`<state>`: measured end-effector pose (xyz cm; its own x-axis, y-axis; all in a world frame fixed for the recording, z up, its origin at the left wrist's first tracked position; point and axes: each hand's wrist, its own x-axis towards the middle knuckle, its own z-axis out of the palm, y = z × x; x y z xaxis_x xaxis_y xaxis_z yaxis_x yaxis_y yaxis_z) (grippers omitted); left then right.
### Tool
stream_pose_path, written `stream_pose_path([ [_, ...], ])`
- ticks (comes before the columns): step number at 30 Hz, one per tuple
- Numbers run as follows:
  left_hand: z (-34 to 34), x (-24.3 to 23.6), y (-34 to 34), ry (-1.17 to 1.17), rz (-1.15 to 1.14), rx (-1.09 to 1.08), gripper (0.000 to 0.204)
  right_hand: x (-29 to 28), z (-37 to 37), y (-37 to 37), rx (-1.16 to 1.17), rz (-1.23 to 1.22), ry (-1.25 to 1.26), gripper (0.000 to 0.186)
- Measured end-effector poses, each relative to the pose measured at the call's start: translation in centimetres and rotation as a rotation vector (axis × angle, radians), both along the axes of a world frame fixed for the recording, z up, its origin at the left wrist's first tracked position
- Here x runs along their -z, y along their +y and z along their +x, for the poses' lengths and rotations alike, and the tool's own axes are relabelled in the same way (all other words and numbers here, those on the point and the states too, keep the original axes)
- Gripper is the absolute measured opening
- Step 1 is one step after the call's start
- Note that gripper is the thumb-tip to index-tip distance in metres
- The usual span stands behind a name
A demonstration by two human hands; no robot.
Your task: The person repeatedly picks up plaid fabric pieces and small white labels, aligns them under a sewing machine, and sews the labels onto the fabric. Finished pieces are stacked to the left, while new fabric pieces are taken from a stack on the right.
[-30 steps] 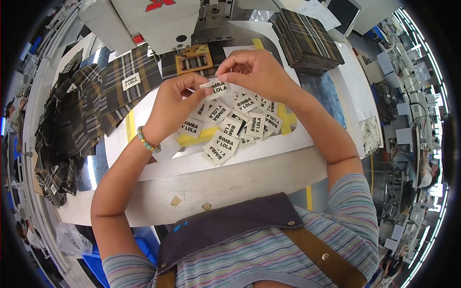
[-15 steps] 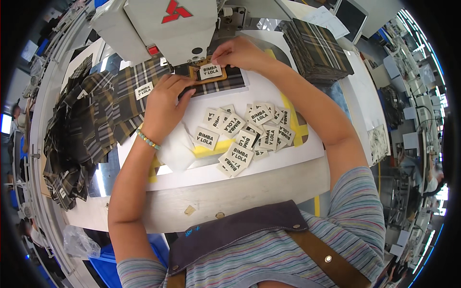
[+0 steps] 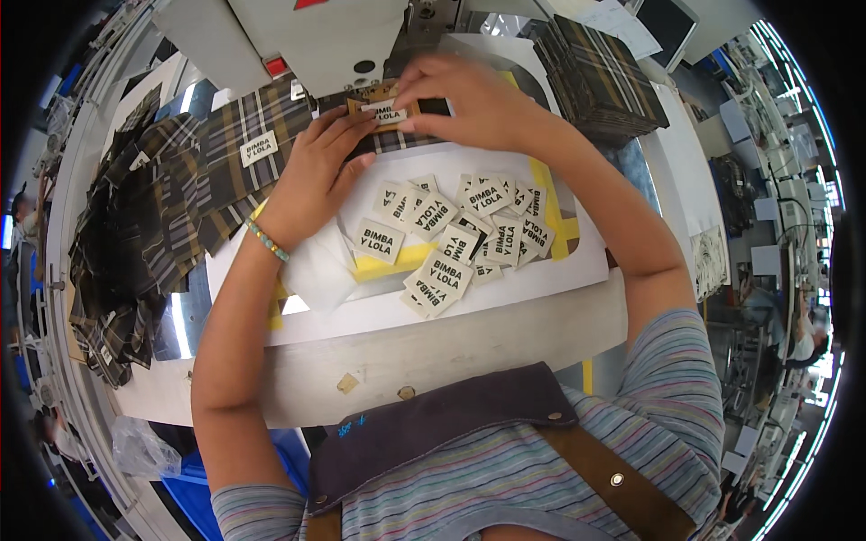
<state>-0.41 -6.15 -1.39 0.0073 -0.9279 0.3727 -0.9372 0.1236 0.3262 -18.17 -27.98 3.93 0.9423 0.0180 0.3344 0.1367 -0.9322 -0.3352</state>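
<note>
A cream fabric label (image 3: 383,114) with dark lettering lies within a tan, frame-like holder (image 3: 402,124), over plaid fabric and under the head of a white sewing machine (image 3: 316,45). My left hand (image 3: 317,171) rests at the label's left side, fingers stretched out and fingertips at its edge. My right hand (image 3: 469,101) arches over the right side, thumb and fingers apart; its fingertips touch or nearly touch the label and holder. Some fingertip contact is hidden. Nearer me, several loose labels (image 3: 448,274) lie in an overlapping pile on the white work surface (image 3: 532,287).
A heap of plaid pieces (image 3: 126,234) spreads along the left, one bearing a sewn-looking label (image 3: 258,149). A tall stack of folded plaid pieces (image 3: 600,77) stands at the back right. Below the table's left side sits a blue bin (image 3: 203,487) beside a clear plastic bag (image 3: 146,448).
My right fingers have gone from pinching at the label's top edge to being spread over its right side. My left fingertips have come onto its left edge. The whole view has shifted slightly.
</note>
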Motion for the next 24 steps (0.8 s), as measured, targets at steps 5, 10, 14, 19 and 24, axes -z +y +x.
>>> stream_pose_path([
  [5, 0.5, 0.6, 0.2, -0.010, -0.025, 0.021, 0.045, 0.0, -7.5, 9.6, -0.380, -0.124, -0.033, 0.045],
  [10, 0.3, 0.7, 0.1, -0.011, -0.016, -0.002, 0.045, 4.0, -8.8, 9.9, -0.415, -0.228, 0.052, 0.042],
  [14, 0.1, 0.4, -0.1, -0.001, -0.006, 0.001, 0.043, 3.9, -7.4, 7.2, -0.320, -0.235, 0.084, 0.041],
  [19, 0.3, 0.1, 0.1, 0.039, -0.018, 0.014, 0.043, 1.8, -6.0, 7.5, -0.230, -0.085, -0.082, 0.044],
  [24, 0.2, -0.2, 0.0, 0.042, 0.011, 0.012, 0.043, 2.9, -5.1, 7.2, -0.303, -0.063, -0.031, 0.040],
])
